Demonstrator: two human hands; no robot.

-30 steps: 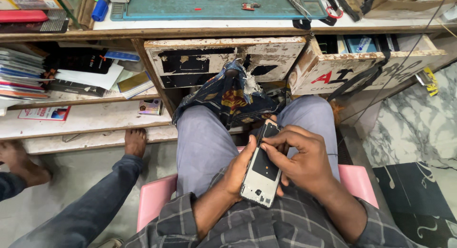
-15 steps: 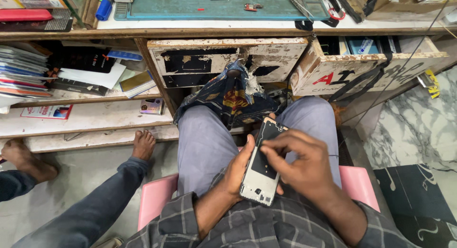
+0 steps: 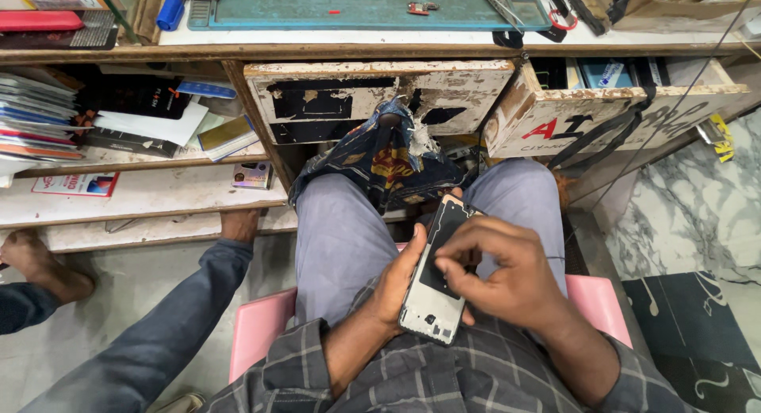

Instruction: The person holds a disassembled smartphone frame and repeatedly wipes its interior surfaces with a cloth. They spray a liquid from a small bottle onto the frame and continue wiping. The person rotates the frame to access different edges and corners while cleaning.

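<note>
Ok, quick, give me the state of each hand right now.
Left hand: closed around the opened phone, cradling it from below.
Right hand: fingertips pinched together on the phone's dark inner panel; whether they hold anything cannot be told.

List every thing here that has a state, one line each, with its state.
phone: back cover off, insides exposed, tilted, held over the lap.
left hand: cradles the phone from below.
right hand: fingertips pinched on the phone's open back.
right drawer: pulled open, tilted.
middle drawer: shut, paint flaking.
patterned cloth: draped, hanging from under the middle drawer.
</note>
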